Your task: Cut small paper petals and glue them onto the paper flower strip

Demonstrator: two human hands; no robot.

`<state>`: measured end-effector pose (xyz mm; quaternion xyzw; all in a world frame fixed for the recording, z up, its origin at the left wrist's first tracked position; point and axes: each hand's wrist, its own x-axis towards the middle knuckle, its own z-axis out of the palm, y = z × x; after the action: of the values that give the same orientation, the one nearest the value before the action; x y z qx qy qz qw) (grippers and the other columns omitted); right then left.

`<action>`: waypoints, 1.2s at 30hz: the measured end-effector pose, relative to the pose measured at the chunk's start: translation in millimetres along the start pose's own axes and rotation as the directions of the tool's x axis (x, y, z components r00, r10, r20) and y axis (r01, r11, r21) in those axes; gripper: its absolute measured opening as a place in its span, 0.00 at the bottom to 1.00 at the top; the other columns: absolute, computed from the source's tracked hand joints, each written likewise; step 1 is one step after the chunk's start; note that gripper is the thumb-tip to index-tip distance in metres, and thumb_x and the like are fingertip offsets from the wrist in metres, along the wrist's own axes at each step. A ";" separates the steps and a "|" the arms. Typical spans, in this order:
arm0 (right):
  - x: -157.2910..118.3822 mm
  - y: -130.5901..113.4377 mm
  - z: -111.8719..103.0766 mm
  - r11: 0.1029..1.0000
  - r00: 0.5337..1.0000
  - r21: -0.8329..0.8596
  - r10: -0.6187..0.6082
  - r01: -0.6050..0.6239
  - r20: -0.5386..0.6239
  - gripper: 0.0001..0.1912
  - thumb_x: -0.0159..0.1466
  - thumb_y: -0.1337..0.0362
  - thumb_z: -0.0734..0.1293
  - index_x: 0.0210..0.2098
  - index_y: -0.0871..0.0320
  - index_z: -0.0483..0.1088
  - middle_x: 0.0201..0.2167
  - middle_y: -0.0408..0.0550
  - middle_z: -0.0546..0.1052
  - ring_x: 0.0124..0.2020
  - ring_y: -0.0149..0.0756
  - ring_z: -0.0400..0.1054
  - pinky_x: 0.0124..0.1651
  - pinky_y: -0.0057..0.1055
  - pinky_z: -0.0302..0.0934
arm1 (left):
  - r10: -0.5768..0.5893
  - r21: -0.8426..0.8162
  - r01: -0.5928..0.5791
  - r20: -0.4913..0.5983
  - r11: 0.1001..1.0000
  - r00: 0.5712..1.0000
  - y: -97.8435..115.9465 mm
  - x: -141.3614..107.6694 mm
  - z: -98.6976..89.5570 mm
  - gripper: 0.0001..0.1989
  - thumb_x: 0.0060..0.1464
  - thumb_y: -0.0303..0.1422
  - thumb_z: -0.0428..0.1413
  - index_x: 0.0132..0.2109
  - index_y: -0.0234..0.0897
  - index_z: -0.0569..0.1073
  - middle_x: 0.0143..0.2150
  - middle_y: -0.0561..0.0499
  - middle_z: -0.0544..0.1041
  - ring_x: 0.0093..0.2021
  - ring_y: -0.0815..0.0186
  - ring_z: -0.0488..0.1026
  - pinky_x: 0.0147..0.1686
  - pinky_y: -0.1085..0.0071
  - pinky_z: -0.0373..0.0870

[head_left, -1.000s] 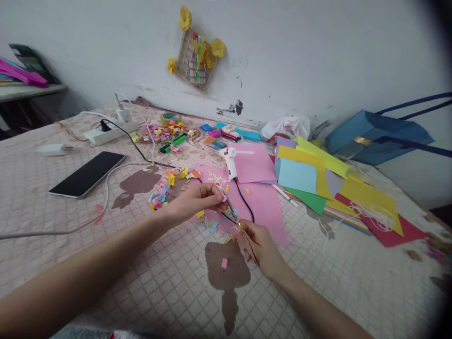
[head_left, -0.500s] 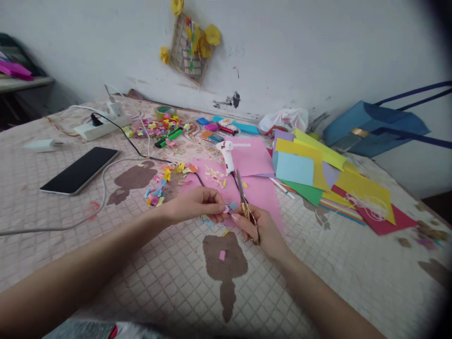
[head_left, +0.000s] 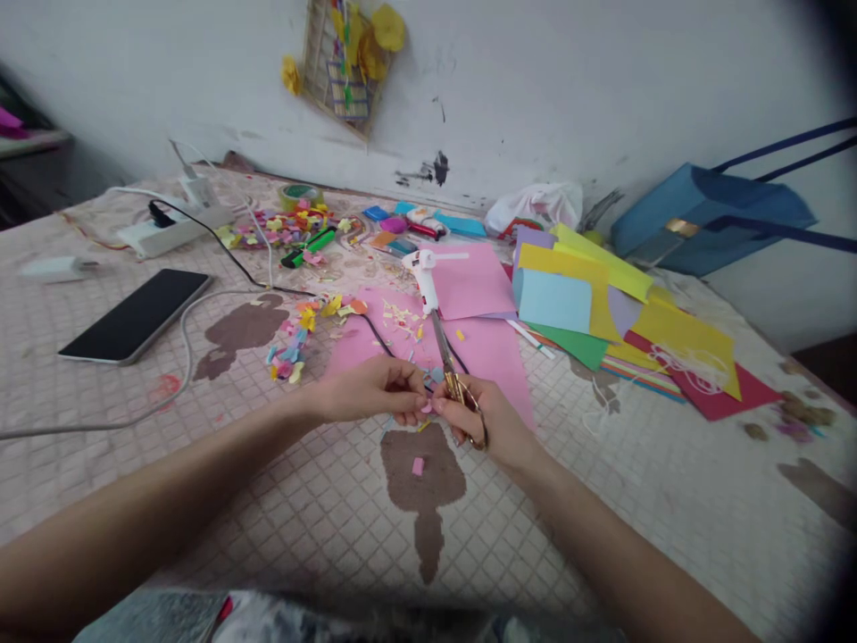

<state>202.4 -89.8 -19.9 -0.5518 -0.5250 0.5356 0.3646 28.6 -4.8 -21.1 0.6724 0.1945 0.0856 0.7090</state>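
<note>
Near the middle of the table, my left hand (head_left: 385,390) pinches a small pink paper piece (head_left: 427,406) between thumb and fingertips. My right hand (head_left: 478,413) is wrapped round the gold handles of a pair of scissors (head_left: 453,379), whose blades point away from me. Its thumb and forefinger meet the same pink piece, so both hands' fingertips nearly touch. Pink paper (head_left: 495,366) lies beneath and beyond the hands, with small cut scraps on it. Beyond the scissors lies a white glue gun (head_left: 423,279). A tiny pink scrap (head_left: 418,466) rests nearer to me.
At the left are a phone (head_left: 137,317), a power strip (head_left: 170,230) and cables. Colourful paper flowers (head_left: 291,353) lie left of my hands. Stacked coloured sheets (head_left: 555,302) and a blue bag (head_left: 710,228) are at the right.
My right hand has moved closer to my left, and its fingertips now meet at the pink piece. The scissors have tilted slightly to the left. The whole view has shifted a little.
</note>
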 end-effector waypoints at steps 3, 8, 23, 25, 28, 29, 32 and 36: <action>0.8 0.4 0.8 1.000 1.000 0.002 0.014 -0.014 -0.003 0.08 0.56 0.60 0.64 0.28 0.60 0.65 0.16 0.35 0.62 0.13 0.22 0.54 0.14 0.19 0.46 | -0.010 0.012 0.011 -0.040 1.000 0.999 2.6 -0.7 0.7 0.08 0.52 0.33 0.55 0.33 0.31 0.70 0.29 0.51 0.74 0.28 0.74 0.71 0.31 0.75 0.69; 0.6 -0.8 0.1 1.000 1.000 0.003 0.004 -0.004 0.025 0.08 0.57 0.60 0.64 0.29 0.60 0.65 0.15 0.35 0.62 0.13 0.21 0.54 0.14 0.19 0.46 | -0.012 0.033 0.013 -0.027 0.999 1.000 3.0 -1.2 1.5 0.08 0.53 0.33 0.54 0.34 0.31 0.70 0.28 0.52 0.73 0.28 0.73 0.71 0.31 0.75 0.69; 0.5 1.0 2.2 0.996 0.984 -0.019 -0.087 0.085 -0.155 0.09 0.58 0.59 0.63 0.27 0.59 0.64 0.13 0.35 0.61 0.14 0.24 0.54 0.17 0.22 0.48 | -0.064 -0.107 0.047 -0.160 0.993 0.985 2.5 2.2 6.6 0.09 0.50 0.34 0.57 0.32 0.31 0.69 0.26 0.52 0.75 0.25 0.73 0.71 0.28 0.75 0.69; -0.3 1.0 2.9 0.996 0.985 0.021 -0.080 0.084 -0.152 0.11 0.59 0.57 0.63 0.27 0.58 0.64 0.14 0.36 0.61 0.14 0.24 0.54 0.17 0.22 0.47 | -0.059 -0.140 0.031 -0.198 0.990 0.978 4.4 1.4 7.1 0.08 0.49 0.33 0.57 0.32 0.31 0.69 0.27 0.51 0.75 0.25 0.73 0.71 0.29 0.75 0.68; -2.1 0.1 3.7 0.993 0.991 0.105 -0.048 0.061 -0.128 0.17 0.61 0.51 0.60 0.26 0.59 0.63 0.14 0.36 0.60 0.14 0.23 0.53 0.17 0.22 0.46 | -0.046 -0.201 -0.010 -0.270 0.980 0.962 7.9 0.0 6.9 0.07 0.49 0.32 0.57 0.31 0.31 0.69 0.30 0.50 0.76 0.28 0.73 0.72 0.31 0.75 0.68; -2.8 -0.4 3.9 0.991 0.993 0.121 -0.040 0.054 -0.113 0.19 0.61 0.49 0.59 0.26 0.59 0.63 0.15 0.36 0.59 0.14 0.23 0.53 0.17 0.22 0.46 | -0.040 -0.224 -0.029 -0.295 0.974 0.955 8.8 -0.3 6.5 0.07 0.49 0.32 0.57 0.31 0.31 0.69 0.30 0.50 0.76 0.29 0.73 0.72 0.31 0.75 0.68; -5.1 -2.1 4.8 0.995 0.998 0.095 -0.033 0.038 -0.057 0.20 0.61 0.48 0.58 0.27 0.60 0.64 0.15 0.36 0.59 0.14 0.23 0.53 0.17 0.23 0.46 | -0.019 -0.291 -0.096 -0.368 0.952 0.929 9.9 -0.3 4.4 0.08 0.50 0.32 0.58 0.31 0.31 0.69 0.32 0.49 0.76 0.32 0.72 0.73 0.34 0.74 0.68; -6.8 -3.5 6.0 0.999 0.999 -0.023 -0.043 0.042 -0.031 0.22 0.60 0.46 0.59 0.25 0.60 0.63 0.16 0.35 0.56 0.15 0.24 0.52 0.19 0.24 0.46 | 0.022 -0.348 -0.193 -0.438 0.917 0.898 9.5 0.1 1.0 0.09 0.49 0.33 0.58 0.31 0.30 0.68 0.35 0.47 0.76 0.34 0.69 0.73 0.39 0.70 0.68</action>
<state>196.8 -96.8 -16.1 -0.5529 -0.5368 0.5133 0.3778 30.5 -4.9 -11.7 0.4957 0.2857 0.3064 0.7608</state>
